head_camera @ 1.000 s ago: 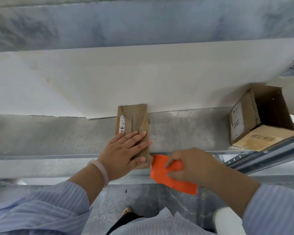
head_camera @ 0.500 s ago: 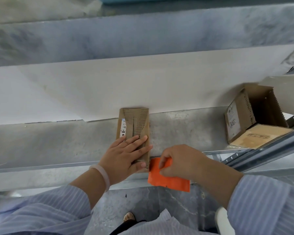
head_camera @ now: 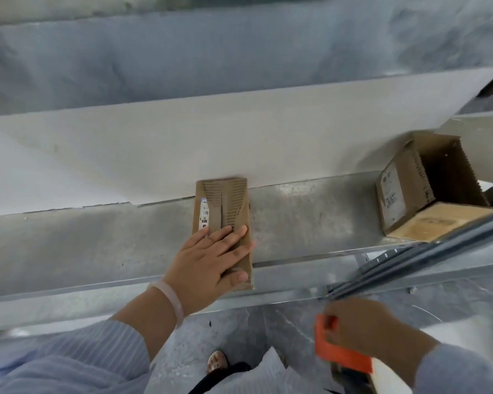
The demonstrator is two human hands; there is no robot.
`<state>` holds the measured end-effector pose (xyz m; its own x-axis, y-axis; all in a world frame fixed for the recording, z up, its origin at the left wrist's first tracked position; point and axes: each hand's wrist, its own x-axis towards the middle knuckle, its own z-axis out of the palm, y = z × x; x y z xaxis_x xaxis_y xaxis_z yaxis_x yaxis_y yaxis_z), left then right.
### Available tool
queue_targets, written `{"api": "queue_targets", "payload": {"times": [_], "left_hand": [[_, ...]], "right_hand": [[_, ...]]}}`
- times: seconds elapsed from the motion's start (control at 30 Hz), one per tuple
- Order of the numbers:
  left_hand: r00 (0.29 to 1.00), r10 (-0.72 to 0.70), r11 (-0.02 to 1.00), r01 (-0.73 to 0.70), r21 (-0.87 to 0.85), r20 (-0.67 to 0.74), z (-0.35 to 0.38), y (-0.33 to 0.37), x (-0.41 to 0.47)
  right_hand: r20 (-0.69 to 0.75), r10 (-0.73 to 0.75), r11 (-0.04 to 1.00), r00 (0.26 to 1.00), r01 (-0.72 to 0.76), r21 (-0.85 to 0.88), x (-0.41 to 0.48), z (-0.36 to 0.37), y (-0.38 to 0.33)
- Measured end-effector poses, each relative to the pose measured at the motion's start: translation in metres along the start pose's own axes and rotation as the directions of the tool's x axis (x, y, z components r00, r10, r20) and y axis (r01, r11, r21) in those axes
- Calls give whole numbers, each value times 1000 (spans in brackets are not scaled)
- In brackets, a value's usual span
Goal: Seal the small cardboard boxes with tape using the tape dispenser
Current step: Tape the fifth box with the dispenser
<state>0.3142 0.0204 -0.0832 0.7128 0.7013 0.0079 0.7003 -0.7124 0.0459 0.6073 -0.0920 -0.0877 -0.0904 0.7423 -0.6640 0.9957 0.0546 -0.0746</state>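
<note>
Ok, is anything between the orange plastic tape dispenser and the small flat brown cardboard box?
No object lies between the orange plastic tape dispenser, gripped by the right hand, and the flat brown cardboard box. The left hand rests flat on the box's near half, though.

**Left hand flat, right hand gripping**

The left hand (head_camera: 211,263) lies palm down on the box (head_camera: 225,200), fingers straight and slightly spread, thumb out at the near end. Its forearm reaches up from lower left, with a pale bangle (head_camera: 168,302) at the wrist and a striped sleeve (head_camera: 83,359) behind. The right hand (head_camera: 362,328) sits lower right, well apart, fingers curled round the orange dispenser (head_camera: 342,358).
</note>
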Motion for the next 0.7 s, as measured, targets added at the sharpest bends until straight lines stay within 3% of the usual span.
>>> {"api": "queue_targets", "payload": {"times": [0.2, 0.3, 0.43, 0.47, 0.53, 0.6, 0.7], "left_hand": [[1000, -3, 1000, 3, -1, -4, 0, 0, -2], [1000, -1, 1000, 1, -5, 3, -1, 0, -2], [1000, -17, 1000, 17, -24, 13, -4, 2, -2], [1000, -20, 999, 20, -25, 13, -5, 3, -1], [1000, -23, 1000, 24, -17, 13, -5, 3, -1], [1000, -27, 999, 27, -18, 13, -5, 3, -1], [999, -35, 999, 35, -27, 5, -4, 4, 0]], "right_hand": [[-205, -70, 985, 976, 100, 141, -66, -96, 11], [-371, -134, 991, 919, 135, -24, -82, -117, 11], [-741, -325, 935, 587, 82, -344, -26, -93, 33], [-765, -386, 910, 515, 74, -409, -6, -82, 42], [-775, -451, 882, 444, 87, -464, 24, -69, 54], [-788, -439, 889, 432, 84, -450, 42, -56, 58], [-787, -390, 904, 478, 37, -426, 50, -41, 51]]}}
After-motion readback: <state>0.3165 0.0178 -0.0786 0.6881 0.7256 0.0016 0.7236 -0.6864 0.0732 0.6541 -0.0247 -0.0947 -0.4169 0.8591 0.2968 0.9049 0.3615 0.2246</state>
